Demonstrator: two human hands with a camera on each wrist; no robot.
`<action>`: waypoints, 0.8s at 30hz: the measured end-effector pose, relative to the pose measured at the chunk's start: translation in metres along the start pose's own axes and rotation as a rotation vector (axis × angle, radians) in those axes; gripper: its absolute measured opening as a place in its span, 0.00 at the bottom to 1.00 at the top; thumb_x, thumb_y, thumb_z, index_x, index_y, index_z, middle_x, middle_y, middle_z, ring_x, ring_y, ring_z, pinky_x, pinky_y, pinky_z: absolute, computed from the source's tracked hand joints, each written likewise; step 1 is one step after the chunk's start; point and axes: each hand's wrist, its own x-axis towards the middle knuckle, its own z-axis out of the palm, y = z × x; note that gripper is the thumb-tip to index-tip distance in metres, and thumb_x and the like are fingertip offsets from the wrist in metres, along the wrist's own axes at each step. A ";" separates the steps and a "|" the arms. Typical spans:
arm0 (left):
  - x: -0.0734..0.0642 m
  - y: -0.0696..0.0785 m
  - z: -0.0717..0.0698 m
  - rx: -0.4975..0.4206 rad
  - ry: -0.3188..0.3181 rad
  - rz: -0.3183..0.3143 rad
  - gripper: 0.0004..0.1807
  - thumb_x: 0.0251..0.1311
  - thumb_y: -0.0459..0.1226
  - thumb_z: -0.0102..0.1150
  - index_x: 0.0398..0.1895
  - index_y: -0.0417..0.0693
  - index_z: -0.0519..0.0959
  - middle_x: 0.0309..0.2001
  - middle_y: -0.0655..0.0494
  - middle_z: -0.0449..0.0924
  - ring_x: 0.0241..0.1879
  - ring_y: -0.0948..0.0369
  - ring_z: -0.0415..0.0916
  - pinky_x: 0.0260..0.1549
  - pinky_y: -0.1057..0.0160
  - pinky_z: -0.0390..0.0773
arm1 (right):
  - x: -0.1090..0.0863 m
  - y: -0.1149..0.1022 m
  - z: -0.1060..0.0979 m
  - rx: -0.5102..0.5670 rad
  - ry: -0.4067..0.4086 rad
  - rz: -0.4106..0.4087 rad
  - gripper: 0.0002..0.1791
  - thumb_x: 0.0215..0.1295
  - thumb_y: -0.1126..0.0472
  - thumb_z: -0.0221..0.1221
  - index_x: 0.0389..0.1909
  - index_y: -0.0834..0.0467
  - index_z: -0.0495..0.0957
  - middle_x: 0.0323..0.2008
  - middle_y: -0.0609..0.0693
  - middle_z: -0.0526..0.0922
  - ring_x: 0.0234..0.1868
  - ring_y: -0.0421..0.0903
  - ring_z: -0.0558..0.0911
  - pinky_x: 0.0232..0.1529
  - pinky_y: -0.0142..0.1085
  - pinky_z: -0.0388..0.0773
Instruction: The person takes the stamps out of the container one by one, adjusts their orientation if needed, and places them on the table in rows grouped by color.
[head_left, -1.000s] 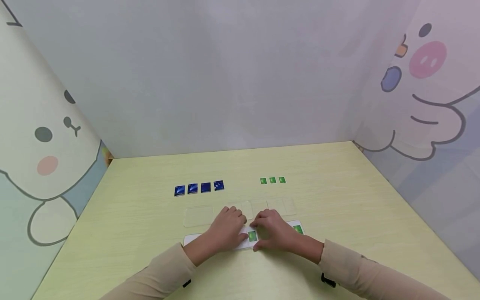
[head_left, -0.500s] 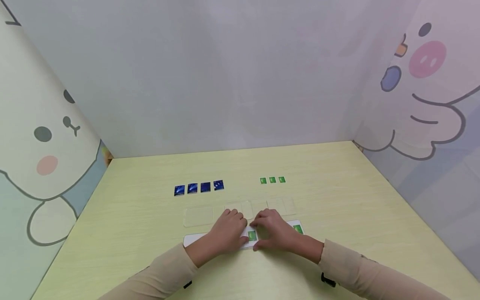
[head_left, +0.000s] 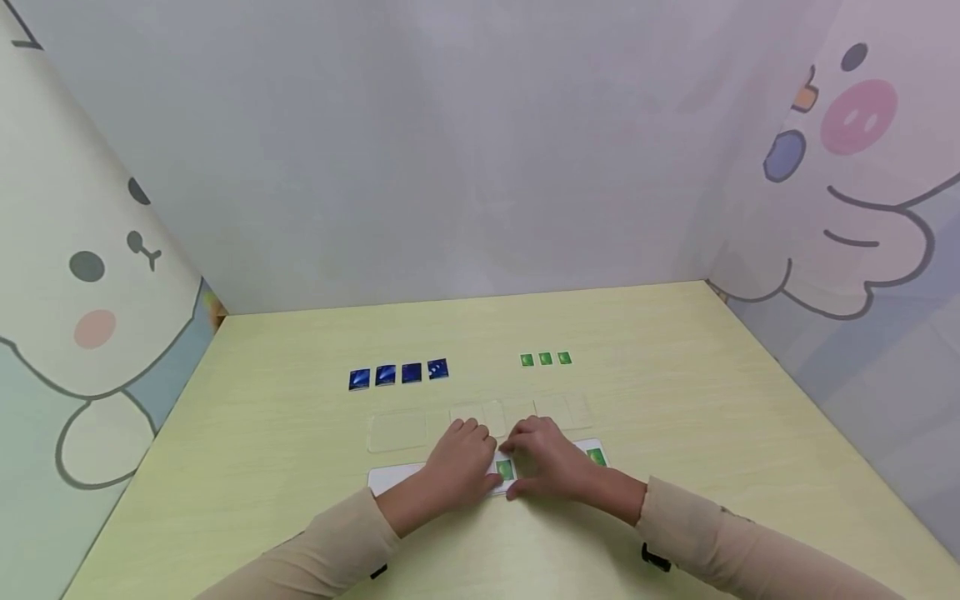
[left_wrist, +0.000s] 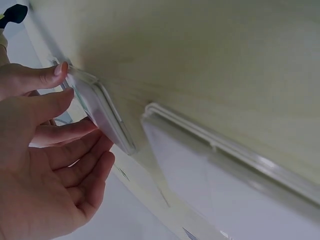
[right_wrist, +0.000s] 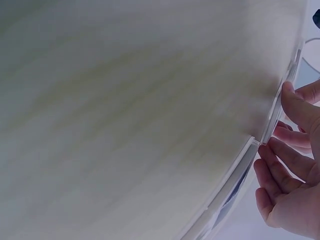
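1. Grip, closed: I have the left hand [head_left: 460,462] and right hand [head_left: 553,460] pinching the middle white panel [left_wrist: 103,117].
2. Middle white panel: on the table [head_left: 675,375], between the left white panel [head_left: 393,477] and right white panel [head_left: 595,455]; green picture [head_left: 504,471] showing.
3. Risks, I judge: uneven finger pressure could skew it; a drooping wrist could nudge either neighbour.
4. Beyond: clear plates [head_left: 397,431]; farther, four blue cards [head_left: 385,375], three green cards [head_left: 545,359].

Slim white case [left_wrist: 106,119]; clear-edged; green picture [head_left: 505,471] face-up; lies mid-row
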 end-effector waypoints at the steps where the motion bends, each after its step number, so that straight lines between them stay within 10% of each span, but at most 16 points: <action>1: 0.000 0.001 0.000 0.001 0.003 -0.003 0.23 0.55 0.55 0.62 0.41 0.46 0.82 0.36 0.56 0.81 0.37 0.61 0.69 0.44 0.63 0.69 | 0.000 0.000 0.000 0.000 -0.001 0.002 0.30 0.41 0.45 0.75 0.45 0.56 0.83 0.41 0.46 0.82 0.44 0.40 0.74 0.54 0.41 0.69; 24: 0.005 0.010 0.001 -0.022 -0.001 -0.104 0.24 0.51 0.58 0.65 0.36 0.46 0.82 0.30 0.57 0.77 0.34 0.61 0.65 0.41 0.64 0.67 | 0.003 -0.002 -0.002 0.012 -0.003 0.016 0.29 0.39 0.46 0.76 0.43 0.57 0.84 0.39 0.45 0.83 0.43 0.40 0.75 0.52 0.41 0.71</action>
